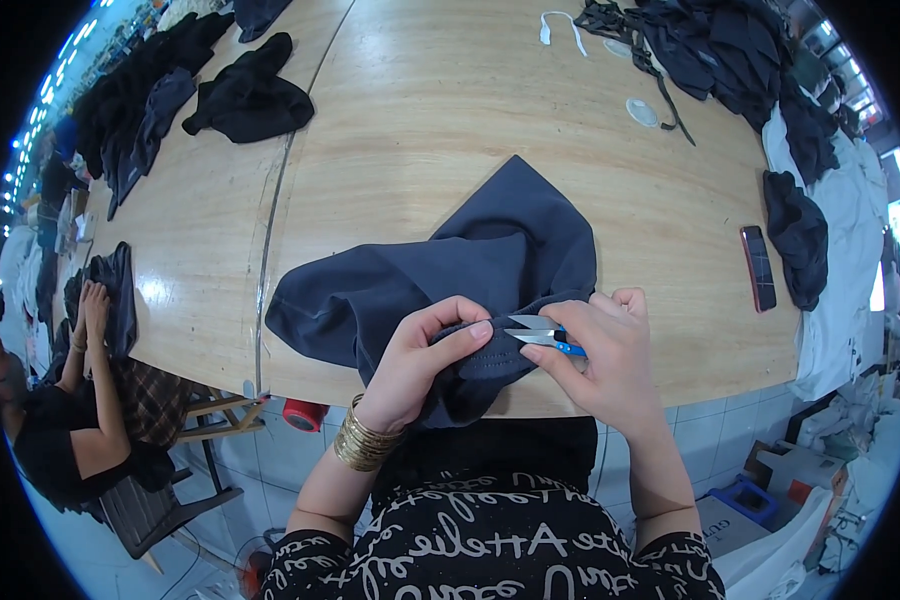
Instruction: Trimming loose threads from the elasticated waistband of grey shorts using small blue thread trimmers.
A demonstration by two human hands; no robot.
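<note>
A dark navy garment (470,265) lies folded on the table's near edge, part of it hanging over. My left hand (425,350) pinches its stitched edge between thumb and fingers. In my right hand (602,350) is a pair of thread snips (547,337) with blue handles. Their two blades stand apart and point left, close to the seam beside my left thumb. Some of my right fingers are hidden behind the snips and the hand itself.
On the wooden table (370,180) lie a black garment (255,92), a heap of dark clothes (715,55) at far right, and a phone (758,268) next to white cloth (845,230). At left a seated co-worker (80,400) handles dark cloth. A red object (304,414) is under the table.
</note>
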